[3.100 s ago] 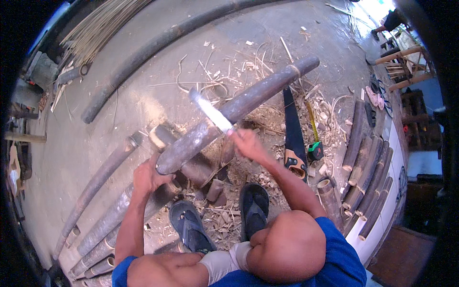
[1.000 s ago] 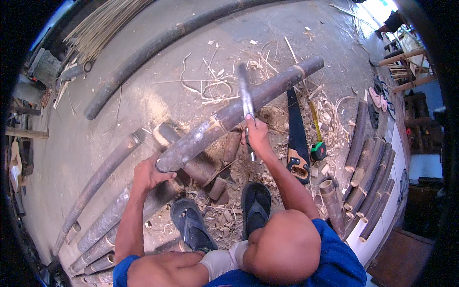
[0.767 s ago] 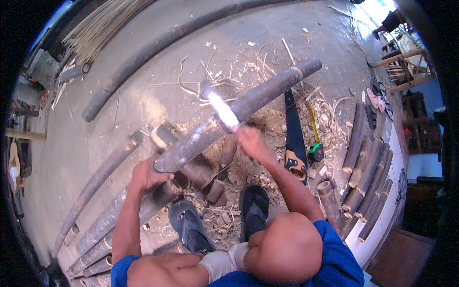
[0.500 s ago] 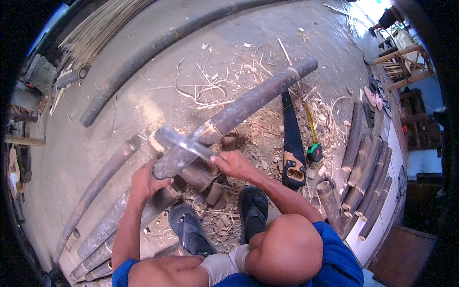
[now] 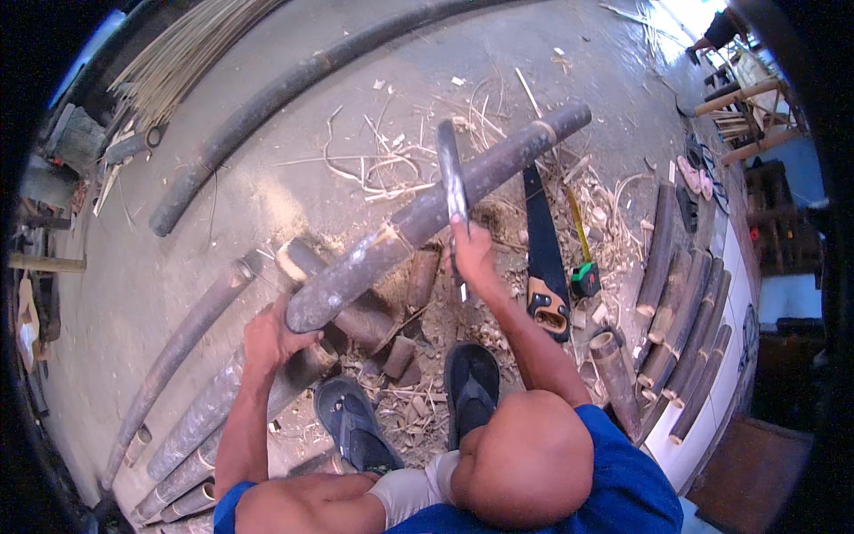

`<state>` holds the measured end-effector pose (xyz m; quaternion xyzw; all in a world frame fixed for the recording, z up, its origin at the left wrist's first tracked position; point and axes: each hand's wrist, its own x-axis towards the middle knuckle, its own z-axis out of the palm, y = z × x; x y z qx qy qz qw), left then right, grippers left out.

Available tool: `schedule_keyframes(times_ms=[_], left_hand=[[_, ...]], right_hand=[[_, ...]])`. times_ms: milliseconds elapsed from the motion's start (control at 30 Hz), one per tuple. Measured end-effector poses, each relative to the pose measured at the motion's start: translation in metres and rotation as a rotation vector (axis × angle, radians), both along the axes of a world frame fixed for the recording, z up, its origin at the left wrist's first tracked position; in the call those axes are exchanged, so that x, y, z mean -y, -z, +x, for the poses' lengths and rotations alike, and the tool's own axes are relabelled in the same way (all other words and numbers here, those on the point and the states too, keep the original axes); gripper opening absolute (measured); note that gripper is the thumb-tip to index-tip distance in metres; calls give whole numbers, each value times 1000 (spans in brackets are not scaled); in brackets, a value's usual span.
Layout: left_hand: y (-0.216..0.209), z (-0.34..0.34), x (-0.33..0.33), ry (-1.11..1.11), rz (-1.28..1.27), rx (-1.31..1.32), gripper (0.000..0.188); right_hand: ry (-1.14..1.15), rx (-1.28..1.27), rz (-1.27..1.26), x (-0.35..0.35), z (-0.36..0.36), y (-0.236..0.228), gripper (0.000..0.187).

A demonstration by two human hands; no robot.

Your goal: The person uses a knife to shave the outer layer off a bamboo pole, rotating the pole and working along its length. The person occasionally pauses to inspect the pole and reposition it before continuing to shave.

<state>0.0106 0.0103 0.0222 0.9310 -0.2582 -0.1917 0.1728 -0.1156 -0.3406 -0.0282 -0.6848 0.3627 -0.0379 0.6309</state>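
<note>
A thick dark bamboo pole [image 5: 351, 274] slants from the lower left up to the right, a pale scraped ring at one node. My left hand [image 5: 269, 338] is closed around its near end, thumb along the underside. My right hand [image 5: 473, 254] grips a long-bladed knife [image 5: 451, 169]. Its blade points away from me and crosses over the pole's upper half; I cannot tell whether it touches. Beneath the pole, a short bamboo block [image 5: 356, 322] and other stubs lie between it and my sandalled feet [image 5: 351, 423].
A handsaw [image 5: 544, 258] and a green tape measure [image 5: 585, 279] lie right of the pole among shavings [image 5: 605, 214]. Cut bamboo lengths [image 5: 676, 329] are stacked at right, more poles [image 5: 200, 405] at left. A long pole [image 5: 258, 111] and a strip bundle [image 5: 173, 62] lie farther off.
My right hand has moved up and right along the pole with the knife, whose blade has swung from pointing left to pointing away. My left hand and the pole stay almost in place.
</note>
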Motion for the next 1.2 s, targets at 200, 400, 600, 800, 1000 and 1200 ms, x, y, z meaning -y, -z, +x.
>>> schedule_keyframes(times_ms=[200, 400, 600, 800, 1000, 1200], left_hand=[[-1, 2, 0, 7, 11, -14, 87], [-3, 6, 3, 10, 21, -58, 88], [-6, 10, 2, -14, 11, -143, 87], [-1, 21, 2, -8, 34, -233, 91], [0, 28, 0, -42, 68, -294, 96], [-3, 9, 1, -42, -19, -129, 88]], right_hand=[[-356, -17, -295, 5, 2, 4, 50], [-307, 36, -191, -5, 0, 2, 50], [-14, 75, -129, -14, -5, 9, 47], [-629, -40, -353, 0, -1, 4, 49], [-198, 98, -140, -9, 1, 10, 49], [-491, 148, -309, -12, -5, 23, 54]])
